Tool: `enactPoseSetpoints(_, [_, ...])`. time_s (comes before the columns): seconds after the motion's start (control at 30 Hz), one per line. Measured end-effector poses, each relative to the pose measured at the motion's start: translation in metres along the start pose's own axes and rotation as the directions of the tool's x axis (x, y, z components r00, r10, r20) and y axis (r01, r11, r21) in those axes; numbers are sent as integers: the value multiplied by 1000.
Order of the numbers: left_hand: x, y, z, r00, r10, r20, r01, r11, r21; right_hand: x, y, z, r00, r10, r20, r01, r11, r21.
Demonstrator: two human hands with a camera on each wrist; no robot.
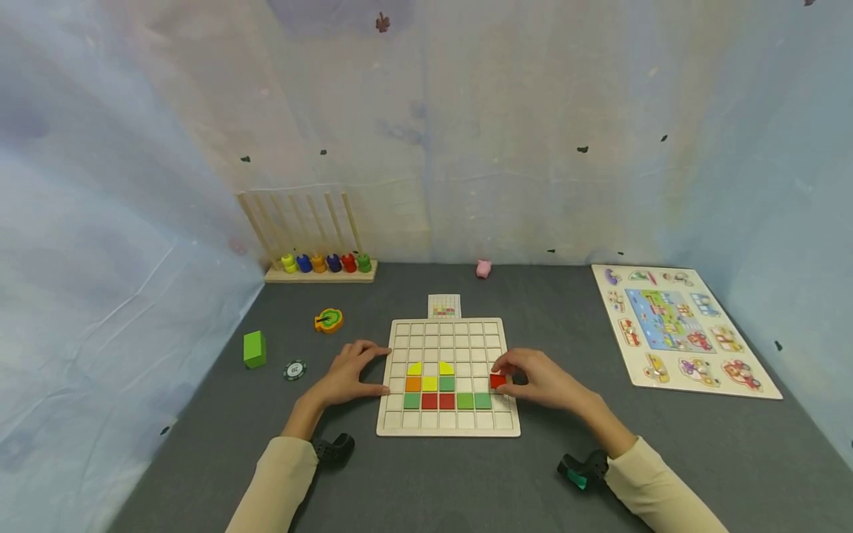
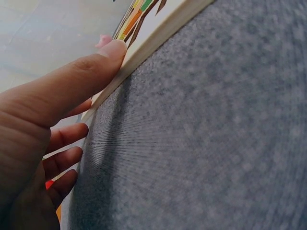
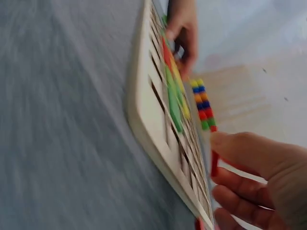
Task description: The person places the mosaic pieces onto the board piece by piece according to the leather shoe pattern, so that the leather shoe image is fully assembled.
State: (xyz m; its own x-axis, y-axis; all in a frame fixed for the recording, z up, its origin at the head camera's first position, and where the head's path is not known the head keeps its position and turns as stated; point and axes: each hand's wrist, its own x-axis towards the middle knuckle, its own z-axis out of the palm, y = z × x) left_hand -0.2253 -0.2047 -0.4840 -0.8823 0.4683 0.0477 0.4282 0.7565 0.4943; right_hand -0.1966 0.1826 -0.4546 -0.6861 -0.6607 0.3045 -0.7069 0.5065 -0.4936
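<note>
One red tile [image 1: 497, 380] sits pinched in our right hand [image 1: 541, 380] over the grid board's [image 1: 448, 431] right side; our left hand [image 1: 349, 374], fingers relaxed, steadies the board's left edge on the grey tabletop [image 1: 426, 474].

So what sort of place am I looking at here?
Probably a staged tabletop recording booth: pale fabric backdrop on three sides, a grey felt table, and children's toys laid out, including a wooden grid board, a peg puzzle and a ring stacker rack.
</note>
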Motion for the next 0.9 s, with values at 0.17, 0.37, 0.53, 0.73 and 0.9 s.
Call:
enactPoseSetpoints(0.17, [0,1,-1,1000,-8,4,9,1000,-3,14,-11,17,1000,-16,-9,16,1000,-3])
enactPoseSetpoints(0.37, [0,2,-1,1000,-14,8,14,1000,-4,24,-15,34,998,-36,-48,36,999,-3])
enactPoseSetpoints(0.53, [-1,2,-1,1000,-18,10,18,1000,-7,28,-13,43,994,-64,-92,62,998,-23])
enactPoseSetpoints(0.73, [-1,1,-1,1000,-20,13,20,1000,-7,30,-12,44,992,-82,-101,79,996,-29])
enactPoseSetpoints(0.9, [0,1,-1,1000,-9,10,9,1000,8,29,-11,43,990,-90,-112,85,995,-47])
